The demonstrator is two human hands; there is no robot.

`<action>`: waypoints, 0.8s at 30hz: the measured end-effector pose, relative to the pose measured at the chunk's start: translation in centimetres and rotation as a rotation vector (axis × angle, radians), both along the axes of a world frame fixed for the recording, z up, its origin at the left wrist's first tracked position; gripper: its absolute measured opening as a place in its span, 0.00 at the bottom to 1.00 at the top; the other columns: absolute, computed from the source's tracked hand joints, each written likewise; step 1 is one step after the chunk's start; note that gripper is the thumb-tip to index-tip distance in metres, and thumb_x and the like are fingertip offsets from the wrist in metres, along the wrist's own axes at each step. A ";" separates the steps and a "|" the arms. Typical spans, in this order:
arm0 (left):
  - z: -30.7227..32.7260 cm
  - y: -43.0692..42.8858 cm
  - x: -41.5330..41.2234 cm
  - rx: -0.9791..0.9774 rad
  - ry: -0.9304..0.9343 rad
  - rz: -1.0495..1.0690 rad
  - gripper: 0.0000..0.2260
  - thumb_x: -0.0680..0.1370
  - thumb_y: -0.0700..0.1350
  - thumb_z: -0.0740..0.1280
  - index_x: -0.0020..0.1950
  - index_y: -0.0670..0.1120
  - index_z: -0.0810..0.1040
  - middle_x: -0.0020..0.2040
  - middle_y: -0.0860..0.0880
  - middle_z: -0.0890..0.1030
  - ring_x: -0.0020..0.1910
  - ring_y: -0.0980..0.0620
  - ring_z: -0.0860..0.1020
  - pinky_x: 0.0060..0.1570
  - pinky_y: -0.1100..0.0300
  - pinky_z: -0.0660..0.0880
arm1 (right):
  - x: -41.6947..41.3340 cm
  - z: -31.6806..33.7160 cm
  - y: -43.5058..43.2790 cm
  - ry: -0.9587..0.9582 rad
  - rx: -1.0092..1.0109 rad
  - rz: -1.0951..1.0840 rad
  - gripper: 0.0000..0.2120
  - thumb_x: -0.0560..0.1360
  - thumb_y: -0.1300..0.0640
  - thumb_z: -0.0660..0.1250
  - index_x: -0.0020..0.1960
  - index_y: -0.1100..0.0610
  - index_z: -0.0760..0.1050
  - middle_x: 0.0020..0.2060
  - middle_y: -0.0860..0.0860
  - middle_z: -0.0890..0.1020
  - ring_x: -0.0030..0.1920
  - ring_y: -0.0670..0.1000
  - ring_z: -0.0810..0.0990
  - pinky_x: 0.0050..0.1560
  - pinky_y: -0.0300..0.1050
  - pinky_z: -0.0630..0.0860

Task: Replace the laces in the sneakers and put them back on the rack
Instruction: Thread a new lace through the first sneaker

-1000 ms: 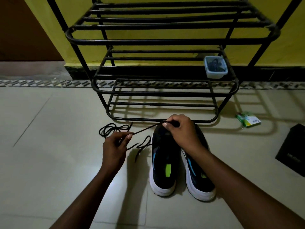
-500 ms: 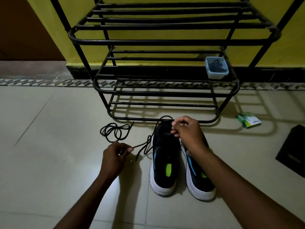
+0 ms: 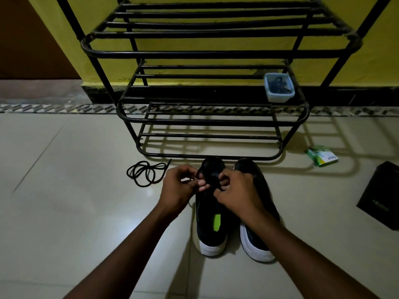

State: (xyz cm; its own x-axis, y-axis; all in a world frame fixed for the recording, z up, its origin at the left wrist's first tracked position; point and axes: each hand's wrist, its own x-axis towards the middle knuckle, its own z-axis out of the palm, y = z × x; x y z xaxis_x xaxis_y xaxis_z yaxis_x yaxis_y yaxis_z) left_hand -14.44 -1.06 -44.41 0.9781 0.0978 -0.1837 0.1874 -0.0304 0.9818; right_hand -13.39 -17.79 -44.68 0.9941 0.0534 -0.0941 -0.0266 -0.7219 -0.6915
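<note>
A black metal rack stands beyond the grip. Two dark sneakers sit on the floor beneath both hands. The left hand and right hand are pinched closed on a lace at the left sneaker's eyelets. A loose lace lies left of the grip. The lace tip is best fed straight, with both ends kept even.

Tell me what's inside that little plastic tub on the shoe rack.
The plastic tub on the rack's middle shelf holds a dark tangled bundle, possibly laces; too dim to be sure. Anything beneath the bundle is covered.
</note>
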 end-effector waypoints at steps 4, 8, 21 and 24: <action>-0.8 -1.0 0.5 0.101 0.004 -0.039 0.05 0.74 0.24 0.69 0.46 0.30 0.77 0.42 0.36 0.81 0.39 0.41 0.84 0.40 0.59 0.81 | -0.2 -0.4 -0.5 -0.005 0.059 -0.090 0.06 0.68 0.61 0.73 0.44 0.54 0.81 0.32 0.47 0.82 0.34 0.44 0.80 0.40 0.36 0.78; -1.6 -1.8 1.0 0.339 -0.027 -0.054 0.08 0.73 0.34 0.75 0.40 0.46 0.82 0.39 0.51 0.86 0.43 0.49 0.85 0.45 0.53 0.81 | -0.2 -1.0 -1.0 0.037 0.174 -0.142 0.09 0.70 0.65 0.72 0.42 0.51 0.81 0.33 0.47 0.83 0.37 0.44 0.81 0.38 0.34 0.76; -1.7 -3.3 0.5 0.595 -0.014 -0.069 0.05 0.73 0.44 0.78 0.41 0.48 0.83 0.37 0.55 0.84 0.37 0.63 0.81 0.36 0.73 0.71 | 0.4 -1.9 -1.8 0.200 0.437 -0.284 0.11 0.70 0.67 0.72 0.38 0.52 0.80 0.31 0.50 0.84 0.30 0.45 0.80 0.34 0.41 0.76; -1.8 -3.4 0.6 0.592 -0.004 -0.069 0.05 0.73 0.44 0.78 0.41 0.49 0.83 0.37 0.56 0.84 0.37 0.67 0.80 0.37 0.74 0.71 | 0.4 -2.1 -1.7 0.195 0.428 -0.282 0.12 0.70 0.67 0.72 0.36 0.51 0.79 0.29 0.49 0.83 0.28 0.44 0.79 0.34 0.42 0.76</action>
State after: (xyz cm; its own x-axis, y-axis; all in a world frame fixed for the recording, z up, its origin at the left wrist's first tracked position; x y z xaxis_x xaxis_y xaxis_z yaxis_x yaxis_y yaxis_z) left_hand -13.86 -4.48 -46.21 0.9864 0.1183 -0.1138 0.1619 -0.5850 0.7947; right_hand -13.01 -19.52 -46.73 0.9418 -0.1387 -0.3061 -0.3352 -0.3233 -0.8849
